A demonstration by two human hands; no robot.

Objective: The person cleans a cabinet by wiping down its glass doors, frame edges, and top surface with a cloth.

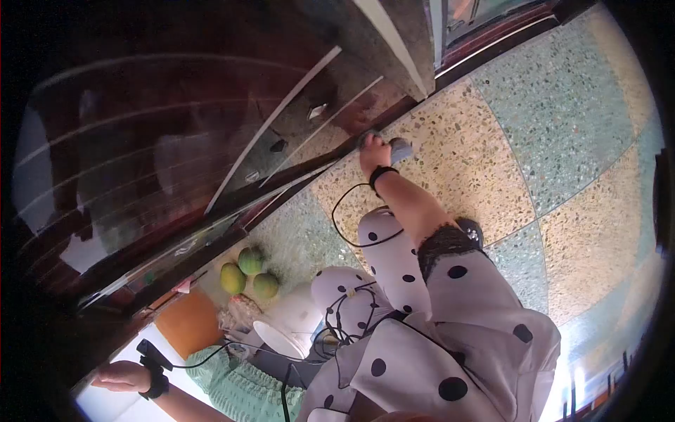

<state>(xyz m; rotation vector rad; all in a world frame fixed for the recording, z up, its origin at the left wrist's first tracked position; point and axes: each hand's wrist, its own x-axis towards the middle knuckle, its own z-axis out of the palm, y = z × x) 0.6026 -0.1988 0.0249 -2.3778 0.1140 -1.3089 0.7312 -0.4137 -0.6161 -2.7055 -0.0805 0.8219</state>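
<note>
My right hand (pixel 375 155) is down at the foot of a dark glass-fronted cabinet (pixel 302 172), its fingers closed round a grey cloth (pixel 401 150). Part of the cloth sticks out on the floor side of the hand. Far off to the lower left, my left hand (pixel 125 378) is stretched out with its fingers extended, beside a white surface (pixel 137 408). Nothing shows in it. Both wrists carry black bands, each with a black cable.
Green-yellow round fruits (pixel 250 260) lie on the speckled tile floor (pixel 450 148) along the cabinet. Near them are an orange container (pixel 188 323), a white bucket (pixel 290 323) and a pale green ruffled cloth (pixel 246 390). A cable (pixel 333 218) loops beside my knees.
</note>
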